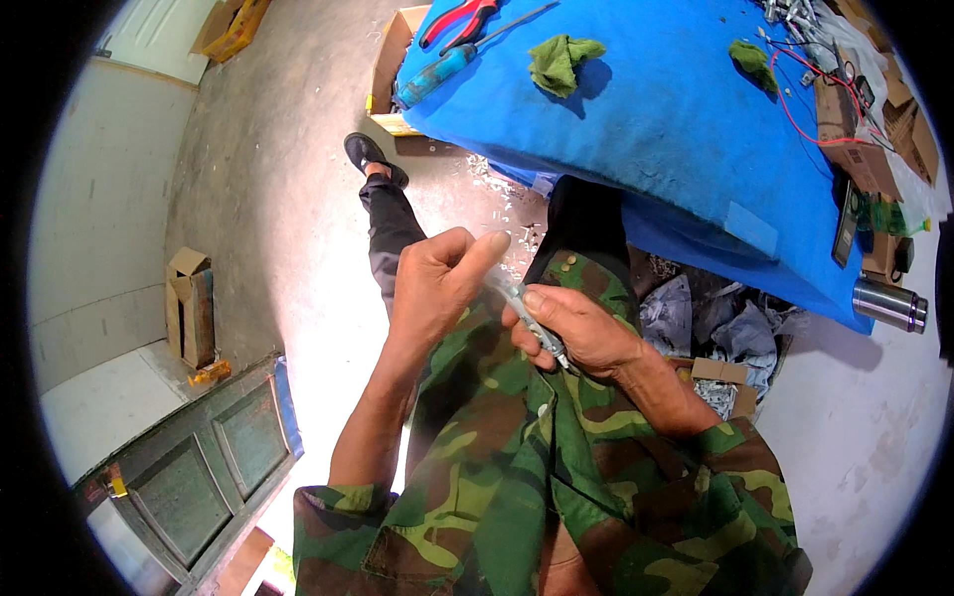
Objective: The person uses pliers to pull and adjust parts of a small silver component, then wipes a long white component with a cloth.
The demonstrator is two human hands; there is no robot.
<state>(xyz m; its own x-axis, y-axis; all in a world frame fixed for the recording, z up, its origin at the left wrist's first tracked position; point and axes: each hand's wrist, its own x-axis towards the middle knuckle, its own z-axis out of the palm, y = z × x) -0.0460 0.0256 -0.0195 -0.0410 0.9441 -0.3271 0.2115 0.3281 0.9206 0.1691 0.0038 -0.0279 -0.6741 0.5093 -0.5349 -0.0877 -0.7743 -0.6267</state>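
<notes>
Over my lap, my right hand (581,328) grips a slim silver metal part (542,323), thumb on top and fingers curled beneath. The part lies slanted, one end toward my left hand and the other toward my jacket. Its exact kind does not show. My left hand (437,278) is closed beside its upper end, thumb raised and fingers curled in. Between the two hands stretches a bit of clear plastic wrapping (495,282), which seems pinched in the left fingers; those fingertips are partly hidden.
A blue-covered table (656,129) stands ahead, bearing a blue-handled screwdriver (437,77), red-handled pliers (459,22) and green cloths (563,65). A steel flask (889,304) is at its right edge. Small white bits (489,179) litter the floor. Below the table sits a carton (720,372).
</notes>
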